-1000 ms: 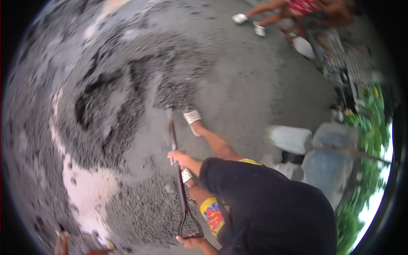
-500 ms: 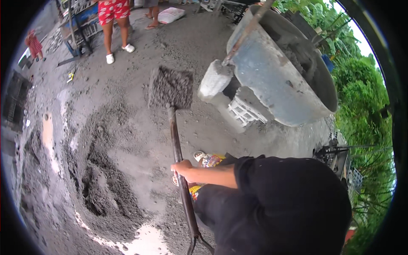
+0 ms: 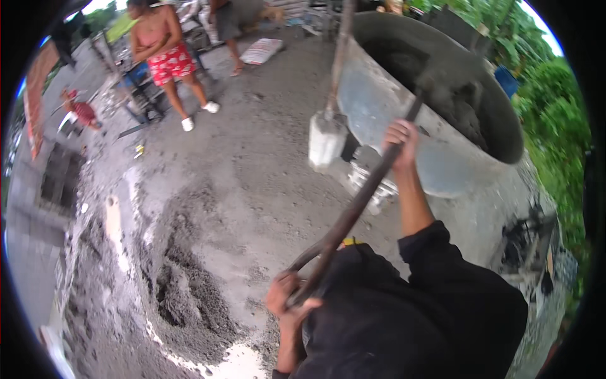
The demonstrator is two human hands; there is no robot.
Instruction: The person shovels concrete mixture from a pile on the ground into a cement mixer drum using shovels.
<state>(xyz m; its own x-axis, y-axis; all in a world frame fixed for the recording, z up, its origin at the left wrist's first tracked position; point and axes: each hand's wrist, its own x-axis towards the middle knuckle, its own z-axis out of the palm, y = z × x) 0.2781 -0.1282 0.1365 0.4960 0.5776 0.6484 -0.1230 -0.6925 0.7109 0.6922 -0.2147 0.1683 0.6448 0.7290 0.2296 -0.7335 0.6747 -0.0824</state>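
Observation:
I hold a shovel (image 3: pixel 360 202) with both hands, its shaft slanting up and away to the right. My left hand (image 3: pixel 289 298) is closed on the forked handle end, close to my body. Farther up, my right hand (image 3: pixel 402 140) is wrapped round the shaft, near the rim of a large grey metal mixing drum (image 3: pixel 385 95). The shovel's blade is over the drum's opening, blurred among the grey mix (image 3: pixel 464 114). How much remains on the blade, I cannot tell.
A heap of dark gravelly mix (image 3: pixel 189 290) lies at left, beside a pale puddle (image 3: pixel 243 363). A white container (image 3: pixel 326 140) and a whitish crate (image 3: pixel 372 186) stand by the drum. One person (image 3: pixel 170 63) stands at far left; a white sack (image 3: pixel 262 50) lies behind.
The loaded shovel has swung up and right from above the ground to the drum's opening. My right hand has risen with the shaft, and my left hand has come into view on the handle.

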